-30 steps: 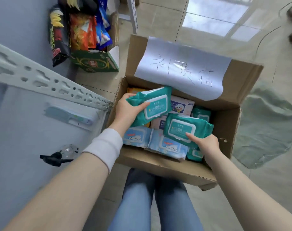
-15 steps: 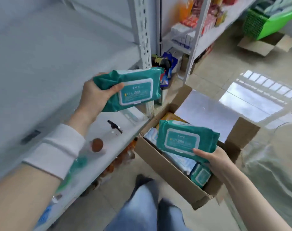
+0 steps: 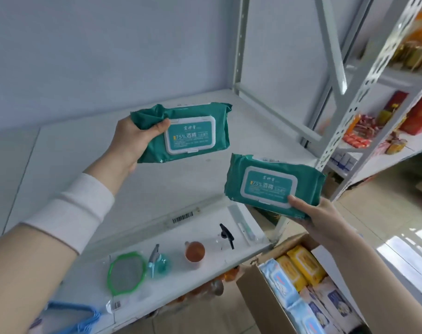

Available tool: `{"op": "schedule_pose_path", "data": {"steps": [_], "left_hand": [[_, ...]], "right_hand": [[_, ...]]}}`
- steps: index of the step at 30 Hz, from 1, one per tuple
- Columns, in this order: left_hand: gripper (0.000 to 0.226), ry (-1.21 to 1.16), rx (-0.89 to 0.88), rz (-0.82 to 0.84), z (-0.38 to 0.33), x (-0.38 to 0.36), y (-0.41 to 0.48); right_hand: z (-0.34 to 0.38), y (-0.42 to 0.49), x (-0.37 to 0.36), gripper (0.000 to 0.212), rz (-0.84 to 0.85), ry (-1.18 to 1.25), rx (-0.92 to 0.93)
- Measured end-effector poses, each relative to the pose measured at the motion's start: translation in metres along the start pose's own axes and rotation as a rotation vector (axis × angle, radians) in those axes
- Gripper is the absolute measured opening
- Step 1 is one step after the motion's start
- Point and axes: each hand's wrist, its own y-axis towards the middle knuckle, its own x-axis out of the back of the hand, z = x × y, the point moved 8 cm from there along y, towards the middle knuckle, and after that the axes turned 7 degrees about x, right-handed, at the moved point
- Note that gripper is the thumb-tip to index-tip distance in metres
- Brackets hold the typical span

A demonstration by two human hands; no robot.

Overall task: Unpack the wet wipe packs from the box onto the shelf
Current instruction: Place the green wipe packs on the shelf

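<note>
Green-rimmed sieve, orange cup occupy lower shelf.

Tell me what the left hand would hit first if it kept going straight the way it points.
Probably nothing soon: the left hand with its teal pack points over the bare shelf toward the back wall; depth unclear.

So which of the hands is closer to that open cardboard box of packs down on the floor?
The right hand. It holds a teal pack just above the cardboard box. The left hand is farther off, up over the shelf with the other teal pack.
</note>
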Motion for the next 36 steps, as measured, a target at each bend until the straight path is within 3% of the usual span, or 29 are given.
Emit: {"op": "schedule_pose_path", "data": {"steps": [7, 14, 21, 28, 33, 36], "left_hand": [[0.010, -0.046, 0.046, -0.096, 0.035, 0.049, 0.053], [0.010, -0.047, 0.071, -0.148, 0.067, 0.042, 0.135], [0.013, -0.041, 0.079, -0.207, 0.092, 0.040, 0.243], [0.027, 0.055, 0.033, -0.186, 0.102, 0.063, 0.308], [0.025, 0.239, 0.009, -0.214, 0.096, 0.078, 0.333], [0.029, 0.297, -0.026, -0.246, 0.093, 0.082, 0.341]], "right_hand": [[0.005, 0.072, -0.045, 0.102, 0.063, -0.007, -0.019], [0.013, 0.184, -0.058, 0.105, 0.130, -0.061, -0.045], [0.051, 0.331, -0.079, 0.085, 0.295, -0.169, 0.093], [0.060, 0.464, -0.120, 0.066, 0.353, -0.493, 0.270], [0.063, 0.511, -0.147, 0.085, 0.393, -0.612, 0.318], [0.062, 0.536, -0.153, 0.060, 0.395, -0.637, 0.322]]}}
